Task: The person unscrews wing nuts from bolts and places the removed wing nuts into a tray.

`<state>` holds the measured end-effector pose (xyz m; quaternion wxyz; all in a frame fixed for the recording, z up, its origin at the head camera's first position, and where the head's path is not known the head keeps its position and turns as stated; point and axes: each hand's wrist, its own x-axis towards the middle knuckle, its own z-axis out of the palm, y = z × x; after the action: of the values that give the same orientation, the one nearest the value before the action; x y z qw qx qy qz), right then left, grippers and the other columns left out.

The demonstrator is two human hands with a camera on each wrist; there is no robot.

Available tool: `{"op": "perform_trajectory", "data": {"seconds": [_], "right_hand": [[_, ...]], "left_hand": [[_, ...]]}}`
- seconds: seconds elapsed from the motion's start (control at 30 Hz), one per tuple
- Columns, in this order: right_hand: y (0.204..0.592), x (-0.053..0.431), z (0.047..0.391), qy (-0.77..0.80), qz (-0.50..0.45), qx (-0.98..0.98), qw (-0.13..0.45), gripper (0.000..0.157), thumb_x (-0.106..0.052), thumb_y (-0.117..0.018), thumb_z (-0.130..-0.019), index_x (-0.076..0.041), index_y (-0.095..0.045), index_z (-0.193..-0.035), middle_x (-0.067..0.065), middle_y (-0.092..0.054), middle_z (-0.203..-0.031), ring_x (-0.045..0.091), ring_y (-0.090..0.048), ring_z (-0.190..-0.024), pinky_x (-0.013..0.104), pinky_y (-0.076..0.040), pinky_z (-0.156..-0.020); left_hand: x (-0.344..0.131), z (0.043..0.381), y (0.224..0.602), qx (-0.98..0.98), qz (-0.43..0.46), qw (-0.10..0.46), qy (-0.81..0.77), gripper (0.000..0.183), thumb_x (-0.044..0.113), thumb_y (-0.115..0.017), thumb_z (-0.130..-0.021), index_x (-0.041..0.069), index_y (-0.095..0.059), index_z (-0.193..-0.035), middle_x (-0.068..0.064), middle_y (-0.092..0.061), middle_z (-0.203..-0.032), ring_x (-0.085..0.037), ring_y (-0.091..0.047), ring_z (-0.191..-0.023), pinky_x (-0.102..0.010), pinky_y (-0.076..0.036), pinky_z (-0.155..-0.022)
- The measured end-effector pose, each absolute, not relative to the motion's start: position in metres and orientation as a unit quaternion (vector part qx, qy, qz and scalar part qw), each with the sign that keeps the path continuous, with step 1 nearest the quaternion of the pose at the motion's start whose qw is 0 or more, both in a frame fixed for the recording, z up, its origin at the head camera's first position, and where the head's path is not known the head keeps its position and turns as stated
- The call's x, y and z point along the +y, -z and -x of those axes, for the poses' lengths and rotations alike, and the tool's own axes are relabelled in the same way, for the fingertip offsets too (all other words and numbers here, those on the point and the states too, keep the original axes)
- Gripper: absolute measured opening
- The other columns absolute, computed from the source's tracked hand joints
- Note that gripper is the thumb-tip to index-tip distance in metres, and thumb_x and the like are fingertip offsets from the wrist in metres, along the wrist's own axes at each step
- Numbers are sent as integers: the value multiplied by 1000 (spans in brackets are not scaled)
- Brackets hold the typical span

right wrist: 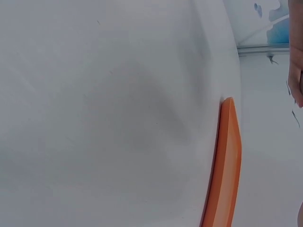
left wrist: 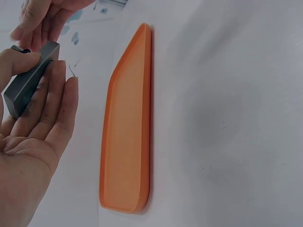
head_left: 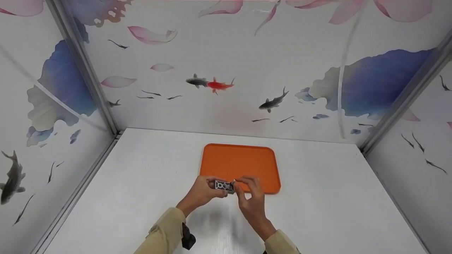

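Observation:
A small dark grey rectangular block (head_left: 223, 185) is held above the table, at the near edge of the orange tray in the head view. Its face toward the head camera carries a pale pattern with round shapes; the left wrist view shows its smooth side. My left hand (head_left: 203, 190) grips it between thumb and fingers. At the block's right end, the thumb and forefinger of my right hand (head_left: 253, 201) pinch a small light-and-dark piece (head_left: 233, 182), mostly hidden by the fingertips. In the right wrist view only part of a hand (right wrist: 296, 71) shows at the right edge.
An orange tray (head_left: 240, 158) with a raised rim lies on the white table (head_left: 317, 197), just beyond my hands. White panels (head_left: 226, 56) painted with fish, petals and blue leaves enclose the table at the back and both sides.

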<state>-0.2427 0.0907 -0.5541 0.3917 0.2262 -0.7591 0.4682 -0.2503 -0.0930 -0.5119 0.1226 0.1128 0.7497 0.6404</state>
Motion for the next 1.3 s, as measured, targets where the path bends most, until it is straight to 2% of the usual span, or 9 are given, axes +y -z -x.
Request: {"op": "perform_trajectory", "data": {"seconds": [0.2,0.43,0.67,1.13,1.3], "right_hand": [[552,89,243,-448,-232,-763,404,31,12,-80,-71,0,-71,-99,13,-65,-97,24,-60,-92,24,-54,-83],[551,89,242,-456,-249,-756,398,34,4,-83,-74,-6,-72,-104,9,-66,-102,22,-61,-96,27,-55,-86],[551,89,243,-447,-258,-758,398,34,3,-82,-76,-7,-71,-106,6,-66,-104,21,-60,-98,29,-55,-85],[551,89,242,-469,-250,-756,382,28,4,-77,-82,-9,-70,-106,5,-65,-103,18,-61,-97,25,-55,-86],[553,90,242,-476,-245,-754,380,26,4,-75,-84,-8,-70,-106,6,-64,-101,18,-60,-96,19,-52,-87]], "left_hand": [[-93,250,512,737,-120,124,-653,36,5,-76,-81,-4,-70,-116,-18,-75,-106,-17,-74,-93,-30,-63,-81],[-93,250,512,744,-117,124,-647,36,7,-77,-81,-2,-70,-115,-16,-76,-104,-17,-74,-91,-30,-63,-81],[-94,250,512,745,-116,123,-645,36,7,-77,-81,-2,-70,-114,-15,-75,-104,-17,-73,-91,-32,-63,-82],[-95,250,509,748,-124,117,-642,34,6,-76,-82,-2,-71,-115,-16,-76,-105,-18,-74,-91,-30,-63,-81],[-95,249,508,750,-127,115,-639,34,7,-76,-82,-1,-71,-114,-15,-76,-105,-16,-74,-90,-29,-63,-80]]}}
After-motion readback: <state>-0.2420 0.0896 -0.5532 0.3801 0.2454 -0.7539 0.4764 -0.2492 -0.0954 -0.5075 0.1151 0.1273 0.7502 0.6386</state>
